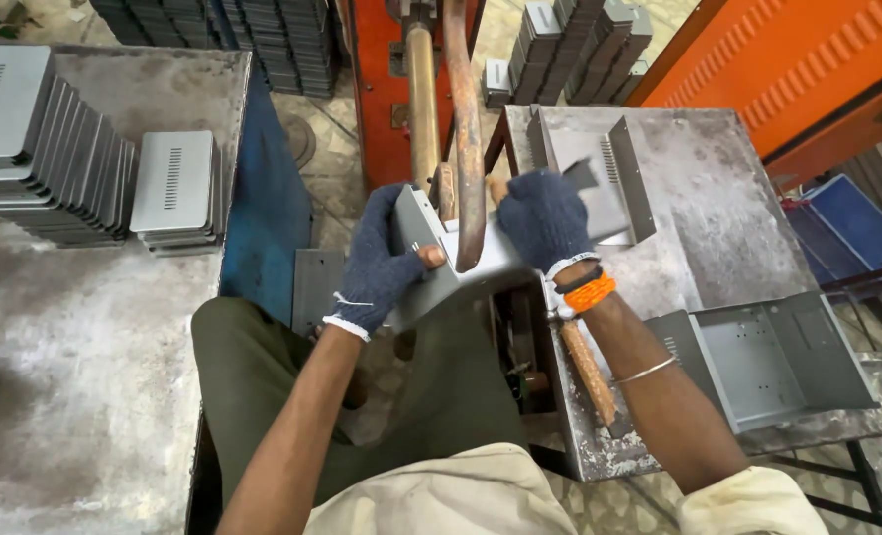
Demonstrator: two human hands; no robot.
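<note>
Both hands gloved in dark blue knit, holding 1 bent grey sheet-metal bracket point(451, 272) up at the copper electrode arms point(466, 139) of an orange spot welder point(382, 89), between the 2 benches, above the person's lap. Left hand point(377, 272) grips the bracket's left end, fingers curled around the edge, bare thumb tip point(431, 256) pressed on the top face. Right hand point(545, 220) lies on the bracket's right part, fingers pressed together and flat over it; orange wristband point(590, 292) and thin metal bangle point(644, 371) on that arm. Curved upper electrode arm comes down onto the bracket between the hands. Right bench point(718, 238) carries a grey metal tray panel point(609, 173) and an open grey box chassis point(773, 362), plus a wooden handle point(588, 369) at its edge. Left bench point(84, 337) carries leaning stacks of slotted grey panels point(55, 149), small stack point(173, 188) just beside them.
</note>
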